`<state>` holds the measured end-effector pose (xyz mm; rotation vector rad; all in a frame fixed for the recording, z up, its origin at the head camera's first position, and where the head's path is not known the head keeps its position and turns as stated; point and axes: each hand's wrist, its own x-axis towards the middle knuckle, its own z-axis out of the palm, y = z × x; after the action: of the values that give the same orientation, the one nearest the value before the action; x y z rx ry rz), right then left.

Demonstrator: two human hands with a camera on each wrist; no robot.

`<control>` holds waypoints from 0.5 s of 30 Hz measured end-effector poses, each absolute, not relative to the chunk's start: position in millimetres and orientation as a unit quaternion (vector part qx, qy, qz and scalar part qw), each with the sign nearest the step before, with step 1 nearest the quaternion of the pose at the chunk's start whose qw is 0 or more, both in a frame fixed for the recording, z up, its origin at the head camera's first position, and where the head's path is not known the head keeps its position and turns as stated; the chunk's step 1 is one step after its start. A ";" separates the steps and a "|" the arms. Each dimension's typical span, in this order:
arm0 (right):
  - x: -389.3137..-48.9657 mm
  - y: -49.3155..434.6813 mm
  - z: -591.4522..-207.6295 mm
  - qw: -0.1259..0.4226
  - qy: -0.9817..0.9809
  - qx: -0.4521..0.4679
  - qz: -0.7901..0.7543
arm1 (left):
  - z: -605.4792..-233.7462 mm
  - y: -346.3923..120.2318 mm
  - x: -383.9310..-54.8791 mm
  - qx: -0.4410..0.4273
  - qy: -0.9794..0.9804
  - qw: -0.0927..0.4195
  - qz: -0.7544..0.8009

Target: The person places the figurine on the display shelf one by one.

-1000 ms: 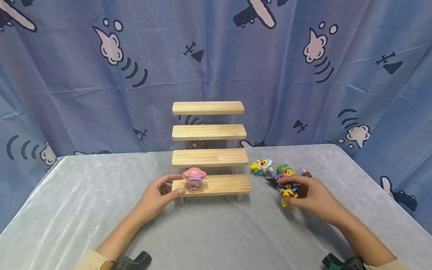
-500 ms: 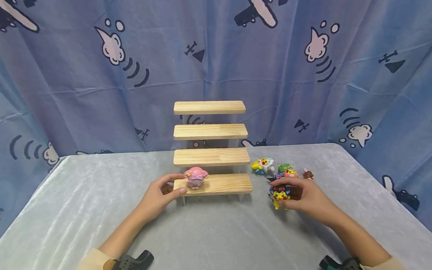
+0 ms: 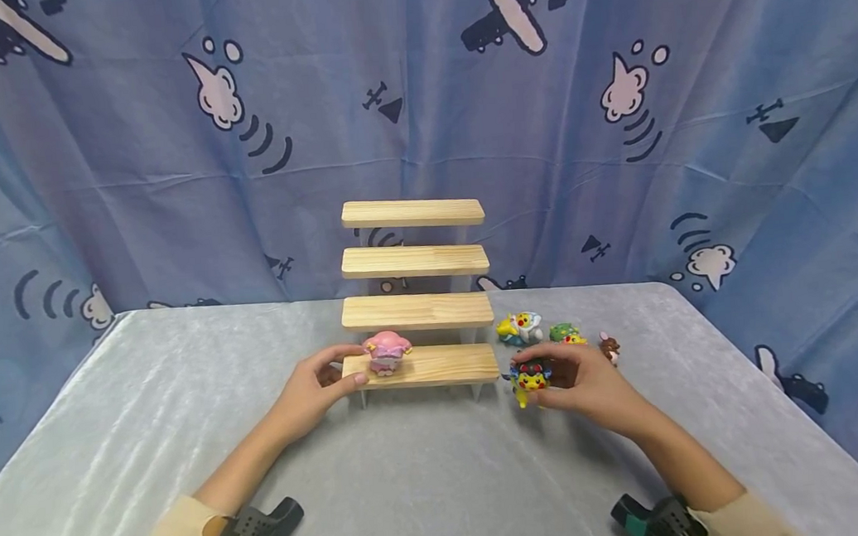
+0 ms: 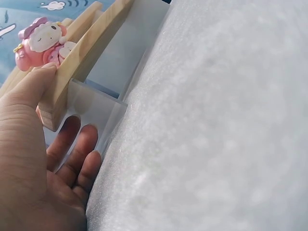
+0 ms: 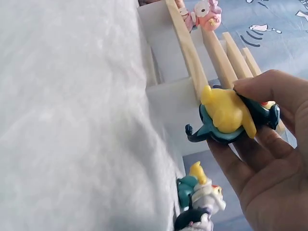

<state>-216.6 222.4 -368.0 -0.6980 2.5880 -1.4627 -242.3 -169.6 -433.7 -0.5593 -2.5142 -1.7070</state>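
A tiered wooden display stand (image 3: 446, 365) rises in steps at the middle of the table. My left hand (image 3: 311, 397) grips the left end of its lowest step, thumb (image 4: 36, 84) on top and fingers below the board. Beside that thumb a pink figurine (image 3: 385, 356) stands on the step, facing away from the head camera. Just right of the stand, my right hand (image 3: 587, 386) pinches a yellow figurine (image 3: 531, 384) with red cheeks, a dark hat and a dark blue cape. In the right wrist view the figurine's yellow underside (image 5: 226, 113) faces the camera.
Behind the right hand lie more figurines: a yellow-and-white one (image 3: 524, 326), a green-hooded one (image 3: 564, 333) and a brown one (image 3: 610, 348). A grey-white cloth covers the table (image 3: 429, 484). A blue patterned curtain (image 3: 417, 94) hangs behind.
My right hand has carried the yellow figurine leftward, away from the other figurines and closer to the stand. The left hand keeps its grip on the lowest step.
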 end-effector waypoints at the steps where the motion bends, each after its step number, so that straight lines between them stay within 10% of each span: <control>1: -217.0 220.9 -366.7 0.046 0.845 -0.229 -0.480 | -433.9 -169.7 -242.4 -0.179 -0.813 0.026 -0.553; 15: -222.4 209.9 -354.8 0.043 0.835 -0.260 -0.483 | -433.6 -170.5 -243.4 -0.180 -0.811 0.025 -0.556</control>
<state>-222.4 209.9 -354.8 -0.7963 2.5535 -1.4768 -243.4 -170.5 -433.6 -0.5581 -2.5068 -1.7204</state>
